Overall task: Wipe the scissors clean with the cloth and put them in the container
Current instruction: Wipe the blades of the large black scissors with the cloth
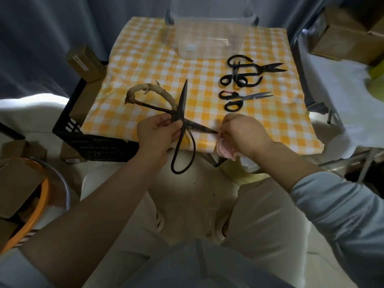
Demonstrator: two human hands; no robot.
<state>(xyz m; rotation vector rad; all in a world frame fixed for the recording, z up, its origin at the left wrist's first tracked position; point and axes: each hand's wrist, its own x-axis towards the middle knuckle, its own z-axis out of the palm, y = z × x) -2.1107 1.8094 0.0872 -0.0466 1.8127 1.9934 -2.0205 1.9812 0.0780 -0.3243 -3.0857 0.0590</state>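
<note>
The left hand (154,132) grips the large scissors (184,96) at the pivot, centre frame, blades splayed, probably to bare each edge. The right hand (243,134) pinches the pink cloth (225,150) round one tip. The container (180,44) stands top centre.

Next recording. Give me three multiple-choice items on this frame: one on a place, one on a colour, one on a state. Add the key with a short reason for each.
1. Where does the clear container stand?
A) at the far edge of the checked tablecloth
B) on the floor
C) on the person's lap

2. What colour is the cloth in the right hand?
A) green
B) pink
C) black

3. How do the blades of the large scissors in the left hand stand?
A) shut together
B) spread open
C) inside the container

Key:
1 A, it sits beyond the other scissors.
2 B, pink folds show below the fist.
3 B, one blade points away and the other points toward the right hand.
</note>
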